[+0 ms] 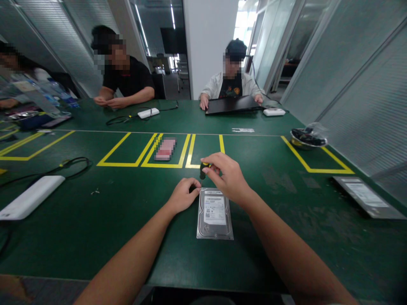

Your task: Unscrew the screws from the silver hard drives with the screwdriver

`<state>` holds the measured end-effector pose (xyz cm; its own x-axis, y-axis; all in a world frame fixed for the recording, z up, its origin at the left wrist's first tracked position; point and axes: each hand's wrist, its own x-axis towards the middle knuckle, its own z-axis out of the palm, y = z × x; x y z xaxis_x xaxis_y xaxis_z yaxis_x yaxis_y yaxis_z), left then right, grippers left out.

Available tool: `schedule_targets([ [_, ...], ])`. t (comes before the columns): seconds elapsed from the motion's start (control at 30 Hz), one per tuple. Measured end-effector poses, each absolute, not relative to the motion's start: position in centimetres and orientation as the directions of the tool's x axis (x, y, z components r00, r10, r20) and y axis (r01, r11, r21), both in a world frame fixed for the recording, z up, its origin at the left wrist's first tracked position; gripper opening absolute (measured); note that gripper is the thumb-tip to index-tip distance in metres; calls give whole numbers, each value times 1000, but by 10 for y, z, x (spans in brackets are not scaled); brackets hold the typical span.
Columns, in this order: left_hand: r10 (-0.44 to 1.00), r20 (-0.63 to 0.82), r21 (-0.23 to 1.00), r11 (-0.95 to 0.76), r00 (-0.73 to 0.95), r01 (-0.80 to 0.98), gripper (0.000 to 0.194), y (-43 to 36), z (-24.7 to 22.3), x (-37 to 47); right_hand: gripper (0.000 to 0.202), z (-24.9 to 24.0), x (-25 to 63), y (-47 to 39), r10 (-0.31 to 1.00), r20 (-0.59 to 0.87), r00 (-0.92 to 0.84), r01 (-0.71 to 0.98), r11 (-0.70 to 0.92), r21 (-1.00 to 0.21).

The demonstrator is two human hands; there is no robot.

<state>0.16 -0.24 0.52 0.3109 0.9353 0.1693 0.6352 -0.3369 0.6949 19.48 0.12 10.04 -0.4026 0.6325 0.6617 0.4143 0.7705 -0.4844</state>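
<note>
A silver hard drive with a white label lies flat on the green table in front of me. In my right hand is a small screwdriver with a black and yellow handle, held upright with its shaft pointing down at the drive's far left corner. The thumb and fingers of my left hand close in at that same corner, beside the shaft, and grip the drive's edge. The screwdriver's tip and any screw under it are too small to make out.
A second hard drive lies at the right. Beyond it stands a metal bowl of dark small parts. A white power strip with a cable is at the left. Yellow tape marks the table; a co-worker opposite holds a black panel.
</note>
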Motion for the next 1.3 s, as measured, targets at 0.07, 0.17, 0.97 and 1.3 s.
schedule_targets([
  [0.07, 931, 173, 686, -347, 320, 639, 8, -2, 5, 1, 18, 100, 194, 1, 633, 662, -401, 408, 771, -489],
  [0.17, 932, 171, 681, -346, 320, 645, 9, -1, 4, 1, 19, 100, 194, 1, 634, 657, -407, 403, 770, -494],
  [0.97, 934, 166, 684, -339, 315, 646, 9, 0, 3, 0, 17, 101, 195, 0, 600, 680, -423, 394, 797, -458],
  [1.3, 939, 150, 688, -324, 310, 649, 9, -1, 4, 1, 17, 102, 197, 0, 612, 674, -414, 388, 788, -477],
])
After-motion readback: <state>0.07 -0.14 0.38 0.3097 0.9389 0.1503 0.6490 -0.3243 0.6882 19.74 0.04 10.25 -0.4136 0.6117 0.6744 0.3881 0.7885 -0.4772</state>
